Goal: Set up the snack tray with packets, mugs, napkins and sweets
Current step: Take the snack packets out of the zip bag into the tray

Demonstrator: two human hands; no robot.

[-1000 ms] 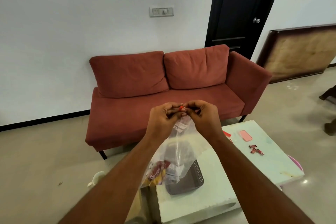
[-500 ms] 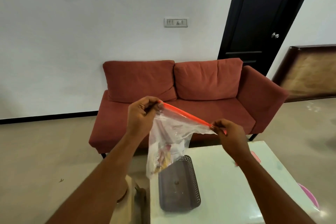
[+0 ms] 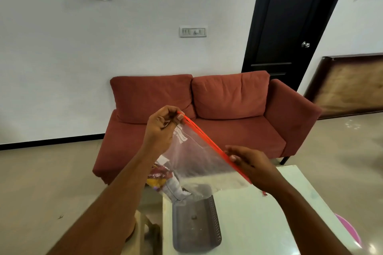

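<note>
I hold a clear zip bag (image 3: 196,159) with a red seal strip in the air above the table. My left hand (image 3: 163,128) pinches the upper left end of the strip. My right hand (image 3: 248,163) pinches the strip lower down on the right. The strip runs taut between both hands and its two lips look slightly parted. Snack packets (image 3: 159,178), red and yellow, sag in the bag's lower left corner. Below the bag a dark grey perforated tray (image 3: 215,219) lies on the white table (image 3: 259,223), holding only a small crumb.
A red two-seat sofa (image 3: 228,114) stands behind the table against the white wall. A black door (image 3: 290,23) is at the right. A wooden board (image 3: 352,87) leans on the right wall. A pink object (image 3: 350,230) peeks out past the table's right edge.
My hands, together at the bag's top a second ago, have moved apart along the red strip. The view has risen, and the bag now hangs lower over the tray.
</note>
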